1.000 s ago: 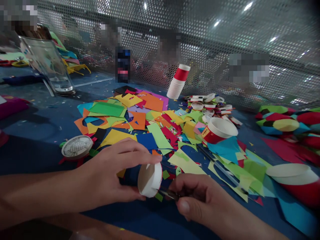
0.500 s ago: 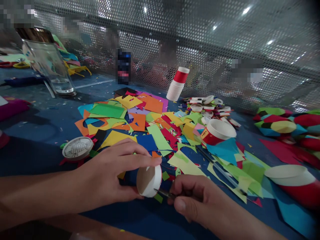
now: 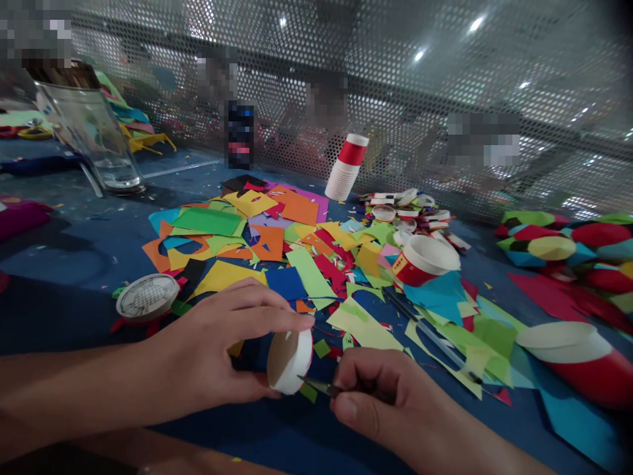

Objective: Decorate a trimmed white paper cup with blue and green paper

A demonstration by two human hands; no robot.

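Between the thumb and fingers of my left hand (image 3: 232, 343) is a short white paper cup base (image 3: 297, 363), held on its side with the hollow facing left. My right hand (image 3: 380, 389) is closed round the dark handle of a small pointed blade (image 3: 314, 384). The blade's tip meets the white side wall of the cup base. Most of the handle is hidden in my fingers, so I cannot tell whether it is a knife or scissors. Left of my left hand lies a round piece with a drawn grid pattern (image 3: 148, 295) and coloured paper parts round it.
Coloured paper scraps (image 3: 287, 284) cover the middle of the blue table (image 3: 198, 435). Red and white paper cups (image 3: 426, 260) and a cup stack (image 3: 347, 168) stand beyond. At right lies another cup (image 3: 568, 356); a pen (image 3: 435, 340) lies among scraps. A glass jug (image 3: 96, 132) stands at left.
The whole view has shifted slightly, so things appear a little further left. Both hands keep their grips, and the blade's tip stays against the cup base.
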